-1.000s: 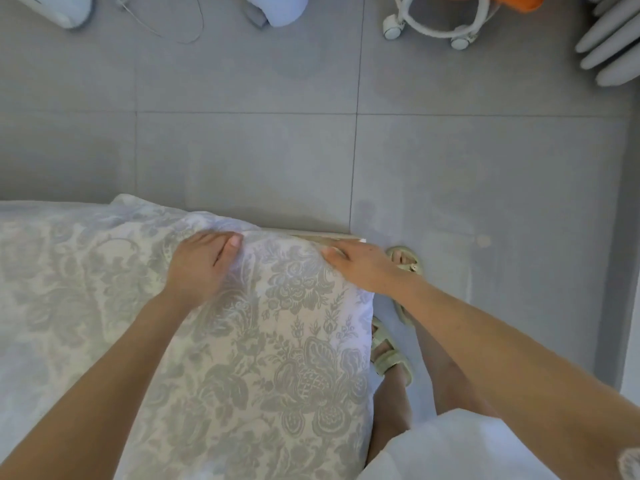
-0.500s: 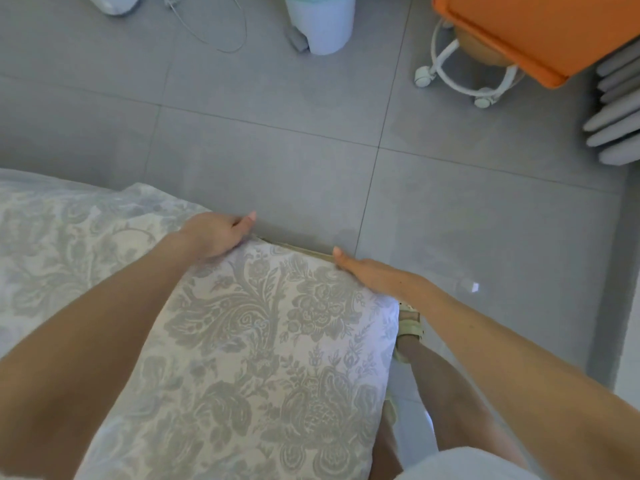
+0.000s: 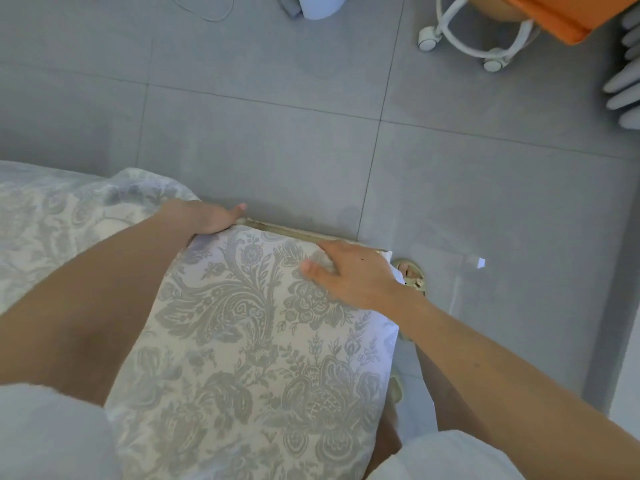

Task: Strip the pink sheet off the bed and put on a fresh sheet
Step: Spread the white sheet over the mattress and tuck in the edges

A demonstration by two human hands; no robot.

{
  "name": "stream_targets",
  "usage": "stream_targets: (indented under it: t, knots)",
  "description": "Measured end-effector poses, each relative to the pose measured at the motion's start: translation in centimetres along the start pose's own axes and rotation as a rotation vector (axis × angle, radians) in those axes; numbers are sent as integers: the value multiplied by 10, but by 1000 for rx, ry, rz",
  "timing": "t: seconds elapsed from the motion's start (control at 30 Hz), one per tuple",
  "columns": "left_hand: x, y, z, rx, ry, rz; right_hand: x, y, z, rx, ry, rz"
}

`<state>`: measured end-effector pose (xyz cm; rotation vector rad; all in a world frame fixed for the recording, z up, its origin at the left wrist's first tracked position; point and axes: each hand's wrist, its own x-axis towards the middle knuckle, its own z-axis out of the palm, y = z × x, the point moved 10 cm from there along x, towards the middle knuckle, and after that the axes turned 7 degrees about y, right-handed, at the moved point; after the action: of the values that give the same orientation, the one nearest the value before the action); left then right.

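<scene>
**Progress.** No pink sheet is in view. It is judged already stripped, though that cannot be confirmed from this angle. A grey-flowered sheet [image 3: 242, 341] covers the near corner of the mattress [image 3: 294, 233] and runs off to the left, where it lies rumpled. Between the two hands a narrow strip of the mattress rim shows bare, so the far edge is judged not yet tucked.

**Hands.** The left hand [image 3: 204, 216] lies on the sheet at the far edge, fingers reaching along the rim. Whether they pinch cloth cannot be told. The right hand [image 3: 349, 275] lies flat and spread on the sheet just by the corner, holding nothing.

**Outstanding.** The cloth has to be drawn over the bare rim, the corner seated and the rumpled left part smoothed.

**Surroundings.** The floor [image 3: 277, 133] is grey tile. The person's sandalled foot [image 3: 414, 277] stands just beside the corner. Well apart at the top are:
- a white wheeled base [image 3: 478, 46] under an orange panel [image 3: 554, 19]
- a radiator [image 3: 623, 91]
- a white bin [image 3: 320, 6]
- a loose cable [image 3: 214, 15]

None of these is judged to hinder work at the corner.
</scene>
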<state>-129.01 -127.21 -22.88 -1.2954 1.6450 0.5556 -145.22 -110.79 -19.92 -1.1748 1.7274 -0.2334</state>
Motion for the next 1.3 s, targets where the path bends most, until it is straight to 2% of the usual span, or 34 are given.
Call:
stream_targets:
  t: [0.07,0.17,0.2,0.27,0.33,0.43,0.53,0.6,0.7,0.83,0.97,1.03,1.07,1.1,1.13,1.2,1.23,1.27,1.3]
  knots:
    - [4,-2,-10,47,131,44,10,15,9,71,-63,117]
    - [-21,30,-43,55,614,345,17,21,7,169,-99,201]
    - [-34,46,-41,-15,654,481,16,20,4,221,-115,215]
    - [-54,73,-14,-83,506,703,13,13,-1,284,-154,219]
    - [-59,80,7,-28,412,769,12,8,-4,280,-175,212]
    - [-47,68,0,12,498,705,11,1,-2,71,-99,105]
    - [-24,52,-1,68,485,599,0,-8,-2,-272,117,-77]
    - [-10,42,1,81,427,503,-15,1,-4,-311,231,-61]
    - [10,25,1,121,341,300,-21,27,-13,-222,324,29]
    - [24,10,8,149,176,137,-8,58,-8,-9,200,209]
    - [19,19,10,219,120,102,3,72,3,125,11,314]
    - [14,35,5,275,161,131,6,81,9,340,-82,395]
    - [10,43,3,298,195,162,4,86,7,509,-68,434]
    - [4,51,-2,316,250,197,-1,91,0,666,9,459]
    - [-3,59,-10,331,342,244,-10,103,-10,781,160,476]
    - [-27,75,-31,297,584,374,-49,132,-34,864,564,522]
    - [-41,85,-35,205,672,474,-74,144,-36,899,696,561]
    - [-55,97,-35,79,688,572,-91,151,-29,977,727,584]
    - [-66,110,-28,-60,634,650,-99,148,-17,1058,676,562]
